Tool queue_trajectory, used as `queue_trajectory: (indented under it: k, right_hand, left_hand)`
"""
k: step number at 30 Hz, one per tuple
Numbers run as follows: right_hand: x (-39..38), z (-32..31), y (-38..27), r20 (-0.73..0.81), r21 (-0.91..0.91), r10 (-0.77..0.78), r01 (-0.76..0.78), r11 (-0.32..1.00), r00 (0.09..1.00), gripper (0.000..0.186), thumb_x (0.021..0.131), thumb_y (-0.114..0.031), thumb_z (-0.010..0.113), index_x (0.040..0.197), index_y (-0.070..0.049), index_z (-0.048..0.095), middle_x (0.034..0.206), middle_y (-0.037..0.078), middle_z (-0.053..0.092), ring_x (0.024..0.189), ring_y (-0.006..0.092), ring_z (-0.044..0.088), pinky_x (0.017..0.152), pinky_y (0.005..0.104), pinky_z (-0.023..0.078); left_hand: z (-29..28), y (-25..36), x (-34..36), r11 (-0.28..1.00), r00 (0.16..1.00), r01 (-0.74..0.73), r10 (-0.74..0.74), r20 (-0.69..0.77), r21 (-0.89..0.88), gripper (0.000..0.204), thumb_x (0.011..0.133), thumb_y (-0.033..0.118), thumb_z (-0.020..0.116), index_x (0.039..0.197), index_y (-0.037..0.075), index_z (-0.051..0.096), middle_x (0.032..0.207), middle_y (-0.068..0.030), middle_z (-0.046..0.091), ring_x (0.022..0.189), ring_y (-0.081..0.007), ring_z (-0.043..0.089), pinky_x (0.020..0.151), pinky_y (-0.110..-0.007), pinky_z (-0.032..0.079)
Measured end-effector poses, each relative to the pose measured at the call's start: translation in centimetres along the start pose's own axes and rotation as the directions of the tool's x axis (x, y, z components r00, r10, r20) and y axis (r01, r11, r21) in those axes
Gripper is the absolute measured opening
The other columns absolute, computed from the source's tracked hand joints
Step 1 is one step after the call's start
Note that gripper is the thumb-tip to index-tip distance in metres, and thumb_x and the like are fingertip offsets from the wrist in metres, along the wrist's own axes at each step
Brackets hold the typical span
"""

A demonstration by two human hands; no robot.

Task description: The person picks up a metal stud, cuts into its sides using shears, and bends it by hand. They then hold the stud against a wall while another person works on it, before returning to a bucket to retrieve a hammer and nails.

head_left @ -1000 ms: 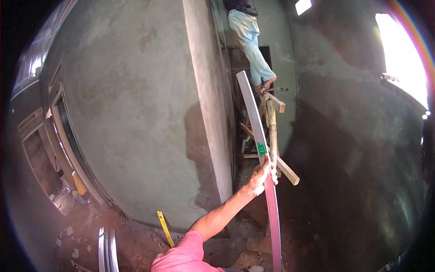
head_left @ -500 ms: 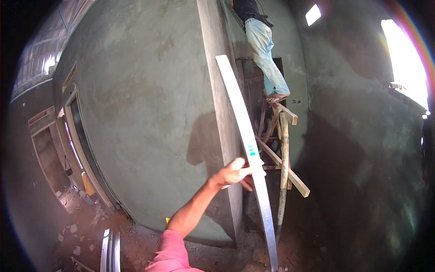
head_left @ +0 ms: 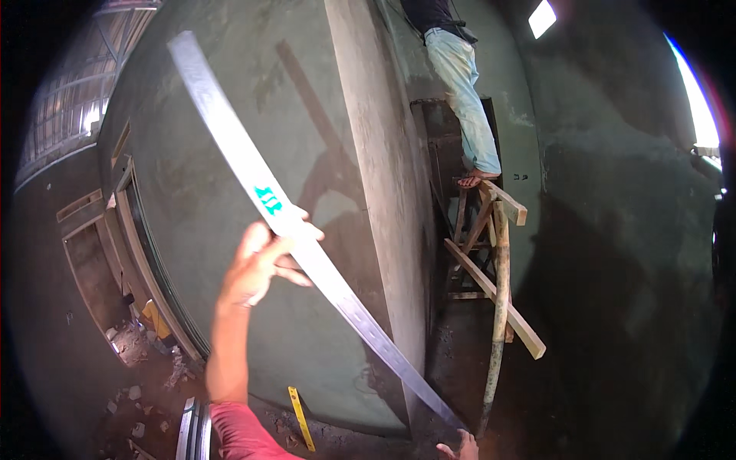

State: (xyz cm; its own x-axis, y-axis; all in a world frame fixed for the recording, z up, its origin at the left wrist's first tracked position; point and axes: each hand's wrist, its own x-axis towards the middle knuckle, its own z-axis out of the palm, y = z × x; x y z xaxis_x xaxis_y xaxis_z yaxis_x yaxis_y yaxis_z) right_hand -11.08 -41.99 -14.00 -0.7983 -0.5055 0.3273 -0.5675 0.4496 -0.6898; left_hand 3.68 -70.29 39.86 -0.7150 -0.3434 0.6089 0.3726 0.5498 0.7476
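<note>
My left hand (head_left: 262, 261) is wrapped round a long silver metal straightedge (head_left: 343, 308) just below its green marking, over the grey plastered wall (head_left: 176, 230). The bar slants from upper left down to lower right, its shadow falling on the plaster. Low at the bottom edge, my right hand (head_left: 460, 447) grips the bar's lower end, only partly in view. A pale vertical corner strip of the wall stands just beyond the bar.
A person (head_left: 460, 92) stands on a rough wooden scaffold (head_left: 500, 291) at the back right. A yellow level (head_left: 300, 418) leans at the wall's foot; metal lengths (head_left: 192, 433) lie lower left. Rubble (head_left: 134, 410) litters the floor. A doorway (head_left: 100, 284) is at left, a bright window at right.
The bar has swung from near upright to a diagonal, its top moving far left. My left hand has moved up and left with it, and my right hand shows more at the bottom.
</note>
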Motion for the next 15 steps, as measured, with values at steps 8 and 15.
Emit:
queue_trajectory:
  k: [8,15]
  right_hand:
    - [-4.2,2.6,14.7,0.305,0.946,0.141,-0.316,0.068,0.942,0.045,0.103,-0.028,0.054,0.141,-0.005,0.047,0.142,0.008,0.050,0.131,0.0192,0.048,0.114,0.0483,0.036]
    - [-8.8,5.0,23.7,0.125,0.056,0.486,-0.495,0.867,0.865,0.056,0.078,-0.033,0.082,0.119,0.000,0.065,0.106,0.019,0.070,0.089,0.0303,0.068,0.079,0.0417,0.053]
  left_hand:
    - [-1.7,7.6,4.9,0.964,0.961,-0.204,0.231,-0.152,0.170,0.047,0.096,0.008,0.050,0.141,-0.001,0.039,0.123,-0.0210,0.062,0.090,-0.0244,0.072,0.063,-0.035,0.065]
    - [-1.0,10.7,7.5,0.886,0.911,-0.260,0.357,-0.206,0.384,0.053,0.095,0.012,0.060,0.139,-0.008,0.040,0.135,-0.0219,0.056,0.110,-0.0305,0.066,0.080,-0.039,0.064]
